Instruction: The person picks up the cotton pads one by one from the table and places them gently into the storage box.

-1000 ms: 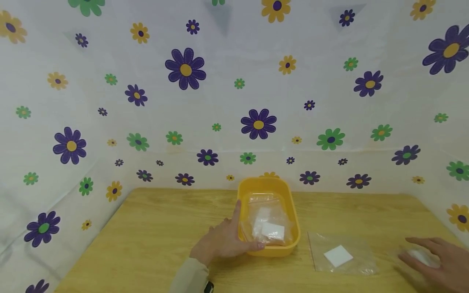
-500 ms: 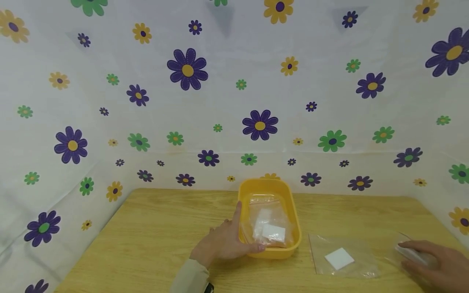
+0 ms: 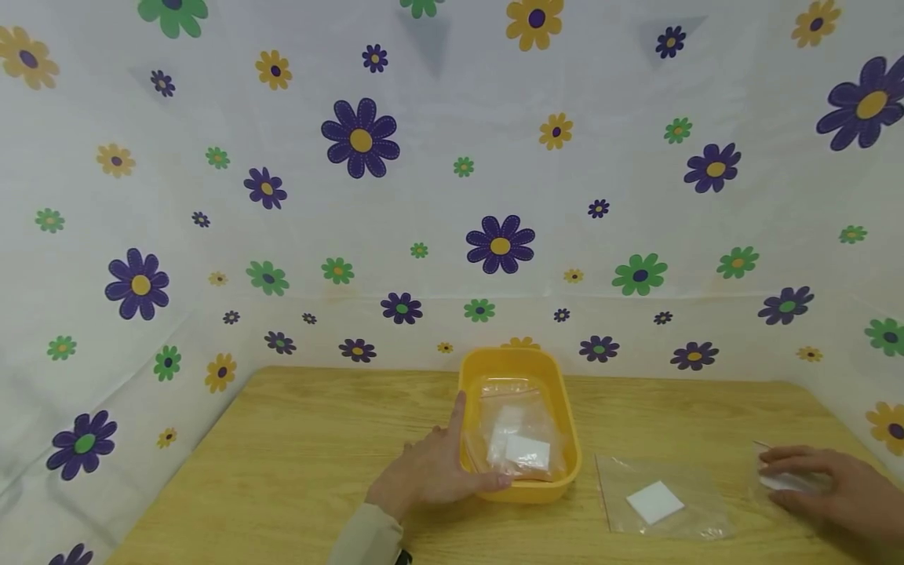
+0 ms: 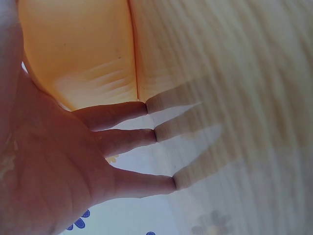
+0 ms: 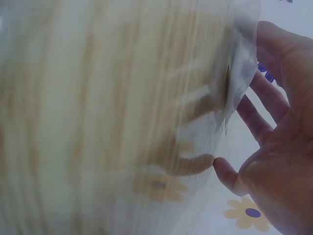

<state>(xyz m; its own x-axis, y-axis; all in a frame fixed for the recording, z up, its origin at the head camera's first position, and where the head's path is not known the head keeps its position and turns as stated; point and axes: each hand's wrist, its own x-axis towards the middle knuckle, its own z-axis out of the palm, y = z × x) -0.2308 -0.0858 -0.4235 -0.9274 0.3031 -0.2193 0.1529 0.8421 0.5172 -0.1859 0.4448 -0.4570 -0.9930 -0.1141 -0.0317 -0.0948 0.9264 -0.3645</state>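
A yellow plastic tub (image 3: 530,493) stands on the table with clear zip bags (image 3: 519,416) inside, a white piece showing in them. My left hand (image 3: 431,471) steadies it at the near left corner, thumb at the near rim and index finger along the left side. Straight fingers (image 4: 127,107) touch the tabletop beside the tub wall in the left wrist view. At the table's right, my right hand (image 3: 840,490) pinches a clear plastic bag (image 3: 780,480) with something white in it. That bag (image 5: 239,73) lies low over the wood between thumb and fingers in the right wrist view.
Another clear zip bag (image 3: 671,518) with a white square (image 3: 655,502) inside lies flat between the tub and my right hand. The wooden table (image 3: 297,439) meets a white flowered cloth (image 3: 424,204) at the back and sides.
My right hand, holding the plastic bag, has shifted slightly left and closed more around it, near the tabletop. The left hand and tub have stayed in place.
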